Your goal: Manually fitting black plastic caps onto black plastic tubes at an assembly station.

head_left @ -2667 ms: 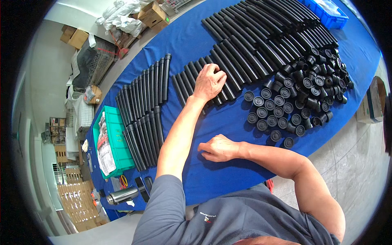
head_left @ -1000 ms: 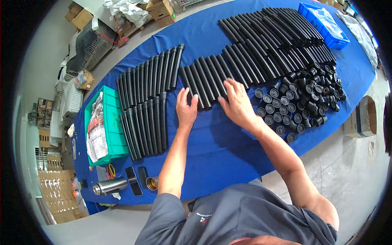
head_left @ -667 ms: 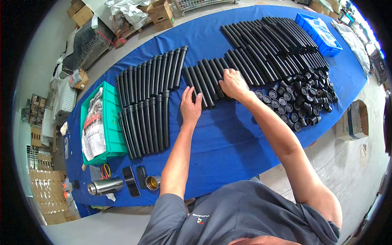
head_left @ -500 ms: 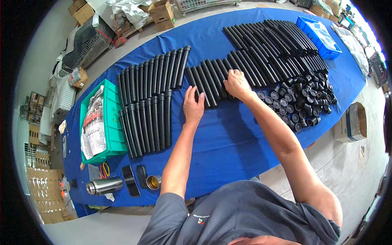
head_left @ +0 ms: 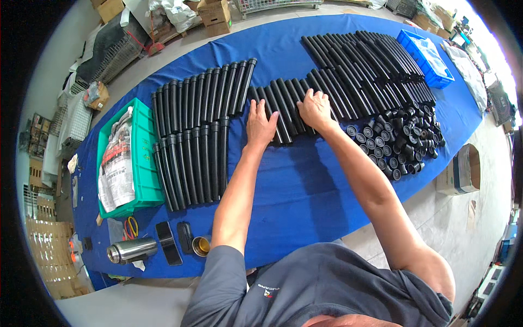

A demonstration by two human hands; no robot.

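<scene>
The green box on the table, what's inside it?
The green box holds folded newspaper that fills most of it. Only the box's rim and a strip of its bottom show. Whatever lies under the paper is covered.

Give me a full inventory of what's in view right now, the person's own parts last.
Long black plastic tubes: many, black, in rows across the table.
Short black round caps: a heap, black, right end of the table.
Blue cloth-covered table: one, blue, centre.
Green plastic crate: one, green, left end, newspaper inside.
Blue plastic bin: one, blue, far right.
Steel flask: one, silver, near left edge.
Cardboard box: one, brown, on the floor at right.
Left hand: flat on the tubes.
Right hand: flat on the tubes.
</scene>
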